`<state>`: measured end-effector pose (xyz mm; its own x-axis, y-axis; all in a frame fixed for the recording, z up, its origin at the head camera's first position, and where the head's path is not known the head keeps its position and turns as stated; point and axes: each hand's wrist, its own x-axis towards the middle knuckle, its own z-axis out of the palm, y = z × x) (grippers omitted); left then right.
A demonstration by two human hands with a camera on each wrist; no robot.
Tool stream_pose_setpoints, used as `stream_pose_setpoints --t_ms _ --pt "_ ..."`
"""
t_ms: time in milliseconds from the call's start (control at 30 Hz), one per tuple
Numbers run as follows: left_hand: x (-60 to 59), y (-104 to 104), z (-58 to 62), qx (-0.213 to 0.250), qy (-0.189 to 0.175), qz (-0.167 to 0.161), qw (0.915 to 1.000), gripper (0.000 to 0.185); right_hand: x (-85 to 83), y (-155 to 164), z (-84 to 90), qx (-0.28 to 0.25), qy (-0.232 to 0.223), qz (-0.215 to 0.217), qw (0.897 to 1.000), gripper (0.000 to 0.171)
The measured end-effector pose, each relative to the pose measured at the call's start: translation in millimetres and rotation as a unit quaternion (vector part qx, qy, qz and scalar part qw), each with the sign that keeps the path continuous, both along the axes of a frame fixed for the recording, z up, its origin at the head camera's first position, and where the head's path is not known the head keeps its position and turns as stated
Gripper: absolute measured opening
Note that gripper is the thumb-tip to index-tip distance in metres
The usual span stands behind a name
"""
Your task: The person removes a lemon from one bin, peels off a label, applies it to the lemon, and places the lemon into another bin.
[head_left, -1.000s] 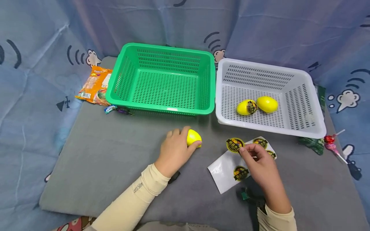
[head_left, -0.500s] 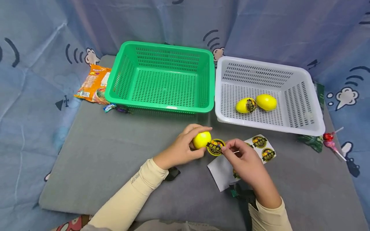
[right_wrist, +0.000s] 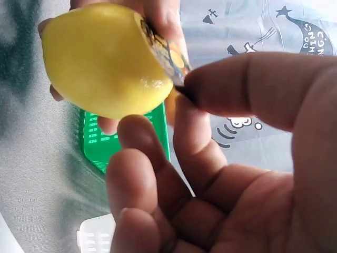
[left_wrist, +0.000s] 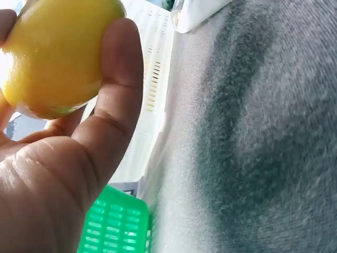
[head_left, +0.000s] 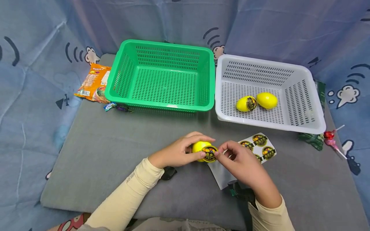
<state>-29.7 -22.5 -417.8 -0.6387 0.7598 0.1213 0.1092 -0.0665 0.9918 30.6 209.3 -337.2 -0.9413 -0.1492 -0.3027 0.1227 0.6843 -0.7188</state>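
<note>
My left hand (head_left: 180, 150) grips a yellow lemon (head_left: 198, 146) between thumb and fingers above the table. In the left wrist view the thumb lies along the side of the lemon (left_wrist: 63, 52). My right hand (head_left: 245, 163) pinches the edge of a round black-and-gold sticker (head_left: 209, 154) between thumb and forefinger. Seen in the right wrist view, the sticker (right_wrist: 163, 52) lies against the end of the lemon (right_wrist: 100, 60), its near edge still in the pinch. Partly under the right hand is the white sticker sheet (head_left: 269, 142), bearing several similar stickers.
A green basket (head_left: 160, 106) stands at the back, beside a white basket (head_left: 268, 126) holding two lemons (head_left: 267, 100), one with a sticker. An orange snack bag (head_left: 93, 82) and wrapped candy (head_left: 110, 106) lie left; lollipops (head_left: 330, 138) and a green packet (head_left: 312, 140) lie right.
The left hand has lifted the lemon and brought it right, toward the body. The right hand has carried the sticker left from above the sheet onto the lemon.
</note>
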Motion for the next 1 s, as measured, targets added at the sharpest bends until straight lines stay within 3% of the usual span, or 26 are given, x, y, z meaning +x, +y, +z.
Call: stream_pose_setpoints --t_ms 200,333,467,600,733,833,933,1000 --pt "3.4 -2.6 9.2 0.059 -0.100 0.013 0.9931 0.057 -0.7 -1.2 -1.7 -0.023 0.024 -0.009 0.999 0.014" --pt "9.3 -4.5 17.9 0.137 -0.163 0.035 0.9764 0.054 0.2 -2.4 2.0 -0.095 0.010 -0.019 0.995 0.013" --pt "14.5 -3.7 23.4 0.190 -0.198 0.049 0.9603 0.062 0.7 -2.6 7.3 -0.165 -0.021 -0.032 0.986 0.013" --pt "17.8 -1.1 22.7 0.214 -0.228 0.055 0.9483 0.078 -0.5 -2.8 7.3 -0.189 -0.030 -0.044 0.981 0.015" --pt "18.7 1.4 20.9 0.236 -0.261 0.045 0.9349 0.078 -3.4 -3.1 2.2 -0.207 -0.022 -0.057 0.976 0.016" --pt "18.3 2.4 20.6 0.234 -0.270 0.050 0.9327 0.072 -5.3 -4.0 -2.0 -0.214 -0.017 -0.068 0.974 0.016" --pt "18.4 3.7 20.6 0.210 -0.272 0.089 0.9351 0.065 -6.0 -7.1 -4.3 -0.194 -0.003 -0.085 0.977 0.020" --pt "19.1 5.3 20.7 0.194 -0.278 0.131 0.9315 0.060 -5.7 -10.5 -6.1 -0.172 0.035 -0.092 0.980 0.025"
